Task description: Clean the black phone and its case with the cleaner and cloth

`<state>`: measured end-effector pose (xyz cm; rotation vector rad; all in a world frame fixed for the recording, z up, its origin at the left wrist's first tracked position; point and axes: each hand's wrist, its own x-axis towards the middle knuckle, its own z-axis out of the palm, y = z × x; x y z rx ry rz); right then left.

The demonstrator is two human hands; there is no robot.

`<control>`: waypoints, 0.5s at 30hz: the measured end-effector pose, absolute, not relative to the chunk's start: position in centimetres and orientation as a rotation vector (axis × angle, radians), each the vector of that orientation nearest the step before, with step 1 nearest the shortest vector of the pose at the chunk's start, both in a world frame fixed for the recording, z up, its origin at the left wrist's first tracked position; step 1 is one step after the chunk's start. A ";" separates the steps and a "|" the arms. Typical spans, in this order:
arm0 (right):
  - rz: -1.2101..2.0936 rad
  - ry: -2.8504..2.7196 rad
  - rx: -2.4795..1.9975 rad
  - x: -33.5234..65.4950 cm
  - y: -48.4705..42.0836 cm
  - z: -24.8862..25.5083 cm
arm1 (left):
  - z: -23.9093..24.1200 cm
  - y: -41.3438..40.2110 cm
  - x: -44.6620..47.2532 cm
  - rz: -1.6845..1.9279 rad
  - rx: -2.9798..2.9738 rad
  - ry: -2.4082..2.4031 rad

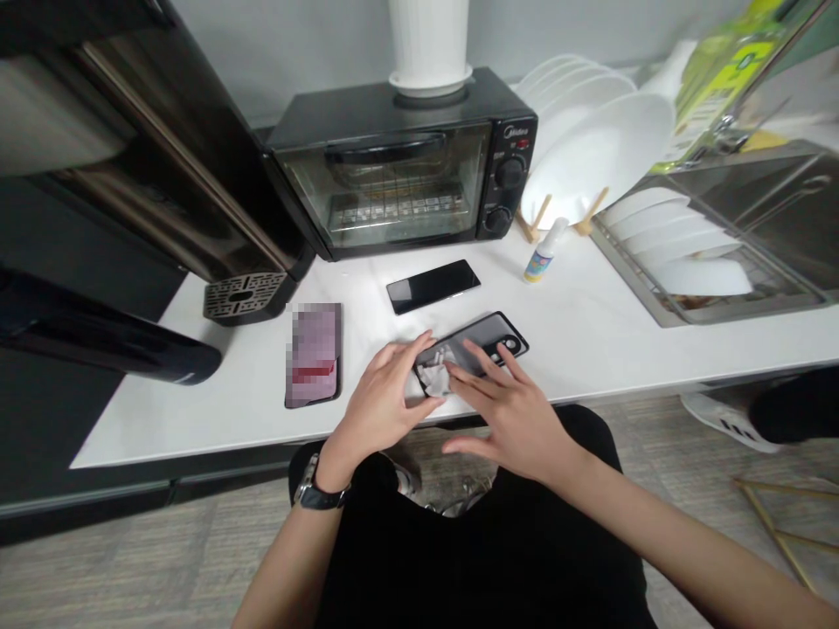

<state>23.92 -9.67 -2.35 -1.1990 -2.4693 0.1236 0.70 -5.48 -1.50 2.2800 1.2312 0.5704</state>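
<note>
A clear phone case (472,342) with a black rim and camera cut-outs lies on the white counter in front of me. My left hand (382,397) grips its left end, fingers at the far edge and thumb at the near edge. With fingertips stretched over a crumpled white tissue (433,376), my right hand (508,406) presses it against the case; the thumb sticks out to the side. Just behind the case rests a black phone (433,286), screen up. A small white spray bottle (545,252) stands to the right of the phone.
Another phone (313,354), its screen partly pixelated, lies on the counter (170,402) at left. Behind are a toaster oven (393,179) with a white pot (429,44) on top, a dark dispenser (246,293), racked white plates (596,148) and a sink (655,293) with dishes.
</note>
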 end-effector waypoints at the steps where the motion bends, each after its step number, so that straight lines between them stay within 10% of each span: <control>1: 0.088 -2.480 -1.232 25.6 -9.6 -2.2 | -1.5 -5.5 0.7 0.572 2.282 1.229; 15: 0.161 -2.236 -1.325 16.3 -8.9 -3.5 | -1.8 -4.7 0.6 0.597 2.334 1.260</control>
